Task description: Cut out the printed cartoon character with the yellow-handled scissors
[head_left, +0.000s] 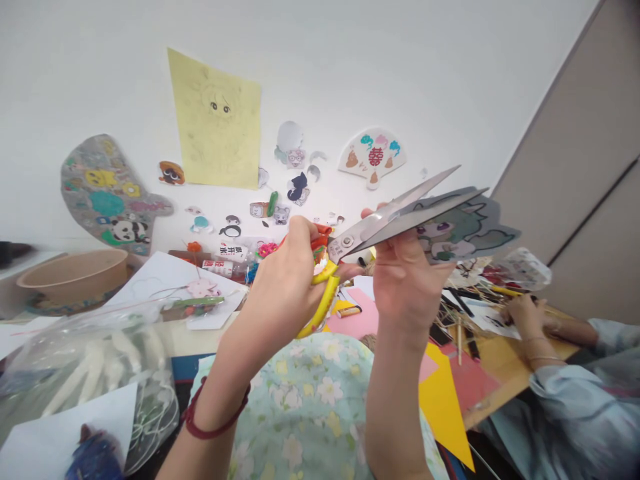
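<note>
My left hand (285, 277), with a dark red cord round its wrist, is closed on the red and yellow handles of a pair of scissors (347, 241). The blades are apart and point up to the right, toward a grey paper cutout (457, 233) of a green-haired cartoon character. My right hand (407, 280) grips that cutout from below, its palm facing me and its fingers partly behind the blades. One blade overlaps the cutout's upper left side; whether it touches the paper, I cannot tell.
A yellow sketch (220, 127), a paper fan (374, 159) and several small cutouts are on the white wall. At left are a brown bowl (75, 277) and a clear plastic bag (100, 373). Another person's hands (530, 320) work at right beside yellow card (445, 400).
</note>
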A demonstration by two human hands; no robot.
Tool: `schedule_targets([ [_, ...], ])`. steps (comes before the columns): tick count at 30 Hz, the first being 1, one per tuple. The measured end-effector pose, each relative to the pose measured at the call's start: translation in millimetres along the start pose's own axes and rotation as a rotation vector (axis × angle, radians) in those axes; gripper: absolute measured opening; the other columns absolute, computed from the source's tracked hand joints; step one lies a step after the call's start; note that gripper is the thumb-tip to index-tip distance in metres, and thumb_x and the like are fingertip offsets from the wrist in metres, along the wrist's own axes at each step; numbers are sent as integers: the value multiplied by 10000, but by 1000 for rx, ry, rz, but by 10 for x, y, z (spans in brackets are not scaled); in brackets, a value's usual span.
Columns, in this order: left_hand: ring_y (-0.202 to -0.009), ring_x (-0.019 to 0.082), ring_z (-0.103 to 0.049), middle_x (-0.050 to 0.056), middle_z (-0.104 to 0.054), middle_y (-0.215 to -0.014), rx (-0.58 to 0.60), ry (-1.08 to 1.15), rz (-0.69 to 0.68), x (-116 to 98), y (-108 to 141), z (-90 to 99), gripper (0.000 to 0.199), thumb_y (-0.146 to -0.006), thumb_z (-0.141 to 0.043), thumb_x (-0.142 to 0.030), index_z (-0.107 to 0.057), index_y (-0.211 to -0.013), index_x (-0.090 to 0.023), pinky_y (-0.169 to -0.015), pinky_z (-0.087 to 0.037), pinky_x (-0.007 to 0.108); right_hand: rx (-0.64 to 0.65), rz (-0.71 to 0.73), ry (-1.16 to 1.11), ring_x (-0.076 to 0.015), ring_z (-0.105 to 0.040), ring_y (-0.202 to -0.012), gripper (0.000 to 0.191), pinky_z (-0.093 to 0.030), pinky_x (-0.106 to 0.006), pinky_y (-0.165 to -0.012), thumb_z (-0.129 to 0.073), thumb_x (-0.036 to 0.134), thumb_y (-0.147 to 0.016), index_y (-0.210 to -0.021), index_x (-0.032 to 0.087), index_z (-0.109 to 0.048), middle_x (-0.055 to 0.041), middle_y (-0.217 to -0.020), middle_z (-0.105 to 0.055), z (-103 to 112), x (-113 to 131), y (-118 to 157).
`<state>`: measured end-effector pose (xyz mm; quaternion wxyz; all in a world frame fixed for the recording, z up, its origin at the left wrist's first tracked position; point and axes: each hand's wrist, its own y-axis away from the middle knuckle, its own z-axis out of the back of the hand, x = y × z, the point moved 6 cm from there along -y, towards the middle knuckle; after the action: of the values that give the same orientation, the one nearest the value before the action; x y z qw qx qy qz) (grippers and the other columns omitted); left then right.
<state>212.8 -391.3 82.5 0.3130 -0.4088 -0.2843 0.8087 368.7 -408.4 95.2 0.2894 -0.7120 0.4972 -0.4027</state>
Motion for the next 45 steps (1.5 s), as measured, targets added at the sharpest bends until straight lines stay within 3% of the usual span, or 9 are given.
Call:
schedule_targets([
  [4,-680,175,-542,2,-561,-830,-8,-47,-32,-2,-7,5,409,-904,-584,-562,-341,-968,-240,-592,-397,299,-16,1,29,-173,-743,-894,250,-621,-419,-951,-841,261,-703,-915,251,-709,12,-960,-760,31,-8,-3],
  [9,-659,163,-515,-7,-545,-813,1,-49,-26,16,-7,1,399,-908,-592,-538,-328,-948,-243,-581,-386,288,-27,-1,0,-152,-731,-894,302,-634,-378,-912,-848,232,-692,-962,272,-718,33,-950,-755,43,-14,-5],
  [19,-585,129,-438,-28,-499,-756,5,-33,-41,16,-11,0,403,-910,-594,-537,-316,-924,-246,-551,-353,279,-35,-7,19,-166,-744,-925,352,-623,-404,-947,-833,233,-706,-1022,304,-697,51,-962,-755,63,-41,7],
  [23,-657,151,-486,-2,-540,-832,15,-37,-10,38,-7,3,425,-883,-591,-570,-332,-957,-241,-609,-386,304,-45,-9,13,-150,-745,-875,352,-641,-365,-899,-839,217,-684,-997,301,-703,58,-925,-758,43,-33,0],
  [27,-858,221,-569,63,-584,-1029,16,-24,13,107,-9,-5,500,-840,-618,-574,-358,-1088,-227,-720,-420,365,-48,-9,-13,-127,-741,-860,293,-641,-314,-855,-817,182,-702,-959,288,-722,57,-910,-763,18,-20,6],
  [31,-828,171,-535,47,-545,-1025,5,157,-25,209,-35,-46,420,-916,-544,-547,-330,-1095,-234,-713,-443,333,-43,-70,16,-128,-751,-788,134,-647,-332,-865,-796,208,-746,-856,242,-728,42,-840,-762,-1,-24,33],
  [35,-766,132,-500,24,-514,-981,20,448,-83,267,-63,-121,437,-947,-450,-658,-322,-1032,-249,-670,-456,299,-19,-101,66,-167,-779,-799,84,-656,-304,-789,-787,235,-773,-755,179,-726,-1,-837,-757,-29,-5,56],
  [39,-775,117,-515,18,-514,-969,-82,653,-51,254,-80,-96,489,-910,-481,-709,-348,-999,-246,-671,-457,287,13,-97,59,-168,-778,-755,69,-655,-287,-728,-786,198,-774,-818,178,-737,-7,-839,-766,-69,33,72],
  [45,-734,100,-574,-22,-606,-821,-247,786,-63,90,-75,57,425,-855,-731,-445,-366,-924,-236,-624,-441,260,73,-117,93,-150,-749,-671,97,-646,-273,-672,-809,187,-755,-800,203,-725,28,-735,-736,-101,75,108],
])
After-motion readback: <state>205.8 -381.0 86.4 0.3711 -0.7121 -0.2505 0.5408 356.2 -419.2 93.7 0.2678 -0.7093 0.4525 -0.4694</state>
